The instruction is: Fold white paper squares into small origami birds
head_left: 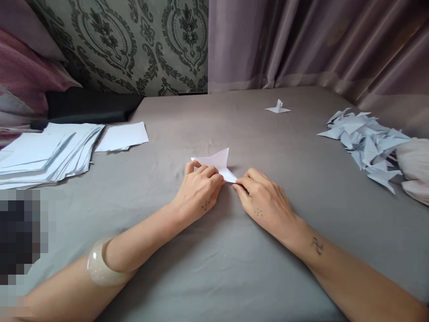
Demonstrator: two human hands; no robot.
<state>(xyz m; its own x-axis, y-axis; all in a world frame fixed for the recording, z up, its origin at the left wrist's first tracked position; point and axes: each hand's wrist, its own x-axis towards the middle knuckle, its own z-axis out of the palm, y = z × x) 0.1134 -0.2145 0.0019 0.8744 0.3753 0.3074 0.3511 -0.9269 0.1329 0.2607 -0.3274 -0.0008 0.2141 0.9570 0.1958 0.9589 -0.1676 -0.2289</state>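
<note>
A partly folded sheet of white paper (219,161) is at the middle of the grey cloth surface, one pointed corner standing up and another stretched toward the right. My left hand (203,185) is closed on its near left side, fingers curled over the paper and covering part of it. With thumb and index finger, my right hand (259,192) pinches the right tip of the same paper. The fold's lower edge is hidden behind my left fingers.
Stacks of white paper sheets (75,147) lie at the left, beside a smaller pile (124,136) and a black cloth (90,105). A heap of folded paper shapes (365,138) sits at the right by a pale fabric bundle (415,165). One folded paper piece (278,107) stands farther back.
</note>
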